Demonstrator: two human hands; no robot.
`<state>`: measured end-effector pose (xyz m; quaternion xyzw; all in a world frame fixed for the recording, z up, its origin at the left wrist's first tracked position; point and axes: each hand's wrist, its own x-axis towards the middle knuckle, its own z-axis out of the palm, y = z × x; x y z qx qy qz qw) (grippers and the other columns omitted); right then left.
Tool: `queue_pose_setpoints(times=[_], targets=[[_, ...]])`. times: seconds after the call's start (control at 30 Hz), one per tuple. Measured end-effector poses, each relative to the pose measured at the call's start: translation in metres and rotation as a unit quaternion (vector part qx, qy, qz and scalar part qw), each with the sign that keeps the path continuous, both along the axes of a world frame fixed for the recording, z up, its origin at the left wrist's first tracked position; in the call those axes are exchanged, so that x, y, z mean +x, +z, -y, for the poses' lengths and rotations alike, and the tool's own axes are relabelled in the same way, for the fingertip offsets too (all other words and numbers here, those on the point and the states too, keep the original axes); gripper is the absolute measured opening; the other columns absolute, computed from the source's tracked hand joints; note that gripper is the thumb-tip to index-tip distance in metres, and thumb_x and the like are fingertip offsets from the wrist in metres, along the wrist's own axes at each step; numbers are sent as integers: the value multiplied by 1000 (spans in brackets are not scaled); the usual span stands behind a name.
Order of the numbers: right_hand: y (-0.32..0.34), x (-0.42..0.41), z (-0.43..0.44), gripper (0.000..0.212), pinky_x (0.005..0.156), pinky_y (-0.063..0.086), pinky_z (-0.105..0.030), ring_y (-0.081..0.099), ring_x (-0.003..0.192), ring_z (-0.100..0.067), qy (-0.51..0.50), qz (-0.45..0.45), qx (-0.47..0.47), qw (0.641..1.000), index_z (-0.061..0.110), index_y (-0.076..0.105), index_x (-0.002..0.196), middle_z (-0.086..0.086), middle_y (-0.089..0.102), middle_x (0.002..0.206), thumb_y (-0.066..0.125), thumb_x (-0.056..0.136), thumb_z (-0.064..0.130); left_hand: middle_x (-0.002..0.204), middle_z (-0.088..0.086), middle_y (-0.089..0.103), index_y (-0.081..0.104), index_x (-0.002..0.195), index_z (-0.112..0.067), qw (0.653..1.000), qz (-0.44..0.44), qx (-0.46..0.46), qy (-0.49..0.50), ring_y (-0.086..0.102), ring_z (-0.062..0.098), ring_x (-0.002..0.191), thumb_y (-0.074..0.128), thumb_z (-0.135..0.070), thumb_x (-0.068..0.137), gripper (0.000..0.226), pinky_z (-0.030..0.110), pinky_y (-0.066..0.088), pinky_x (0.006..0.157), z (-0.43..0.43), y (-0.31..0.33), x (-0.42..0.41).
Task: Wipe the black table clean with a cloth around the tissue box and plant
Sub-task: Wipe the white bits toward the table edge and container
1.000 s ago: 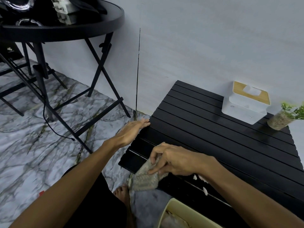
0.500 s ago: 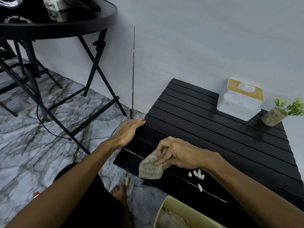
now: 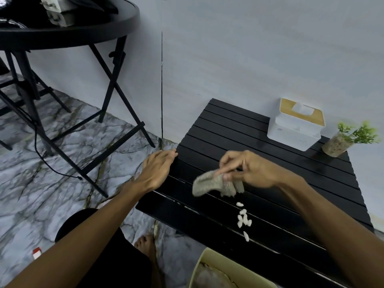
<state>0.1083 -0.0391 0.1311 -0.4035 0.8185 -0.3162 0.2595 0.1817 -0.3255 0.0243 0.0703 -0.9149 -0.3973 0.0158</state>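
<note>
The black slatted table stands against the wall. My right hand pinches a grey knitted cloth and holds it just above the table's middle slats. Several small white bits lie on the slats below the cloth, near the front edge. My left hand rests flat on the table's left edge with straight fingers. At the back right stand a white tissue box with a wooden lid and a small green plant in a glass pot.
A pale yellow-green bin sits below the table's front edge. A round black folding table stands at the upper left over the marble floor, with a black cable hanging from it. My bare foot is beside the table.
My right hand has lifted the cloth from the front left edge and carried it inward and up. More white bits now show on the slats. My left hand has stayed put.
</note>
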Motion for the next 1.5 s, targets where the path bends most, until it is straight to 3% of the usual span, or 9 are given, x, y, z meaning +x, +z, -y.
queue_pose_setpoints(times=[0.1,0.27,0.57,0.73,0.87,1.13,1.23,1.33,1.5], targets=[[-16,-15,15,21,72,51,-16,64,79,-2,-46,-30,24,998,25,80,109,11,58,99,74,90,17,152,-12,40,50,141,-27,994,-54,-92,14,18,13,144,12,-55,97,65,31,4,113,-11,-1,2],[-54,-4,3,23,93,49,-23,57,98,-8,-59,-47,37,996,30,78,113,8,58,103,75,90,24,149,-4,45,49,142,-20,973,-124,-195,-12,25,20,142,16,-46,96,62,39,13,117,-32,-6,7],[-65,40,-56,30,86,48,-30,53,98,-11,-59,-40,47,996,44,73,118,12,53,100,71,89,47,151,-7,42,45,145,-23,972,-123,-192,-62,21,19,146,17,-45,99,58,39,8,120,-64,-9,14],[-67,55,-49,62,103,28,-27,38,112,-7,-81,-191,46,977,62,54,131,25,41,117,55,75,85,152,-5,41,43,146,-22,967,-119,-211,-76,22,20,146,19,-44,101,56,41,9,120,-69,-12,17],[-79,58,-43,50,96,36,-31,41,101,-6,-71,-197,40,977,57,61,126,23,44,110,49,82,80,153,-4,40,42,147,-23,968,-110,-211,-76,22,20,146,17,-45,101,57,42,12,120,-67,-13,18],[-87,92,-63,35,76,41,-18,53,90,-8,-102,-119,-68,985,34,78,113,18,53,98,62,92,57,153,-3,40,42,146,-22,966,-108,-224,-78,23,21,146,17,-44,101,56,42,13,120,-70,-10,20],[-76,85,-68,23,70,46,-18,59,80,-11,-213,-79,-159,961,26,81,99,2,56,92,70,90,44,153,-2,40,43,146,-21,963,-108,-235,-80,24,22,145,19,-43,102,54,43,14,120,-71,-9,20],[-83,66,-64,32,76,48,-28,56,85,-12,-320,-131,-98,933,33,77,112,7,52,94,66,91,53,153,-2,40,44,145,-21,962,-107,-239,-78,25,23,145,21,-41,102,53,44,15,119,-72,-10,20],[-101,72,-51,44,80,40,-21,43,92,-5,-230,-200,-33,952,40,67,128,21,41,102,49,95,62,152,-2,40,44,145,-21,961,-103,-244,-78,25,23,145,20,-41,102,53,45,16,119,-73,-9,21]])
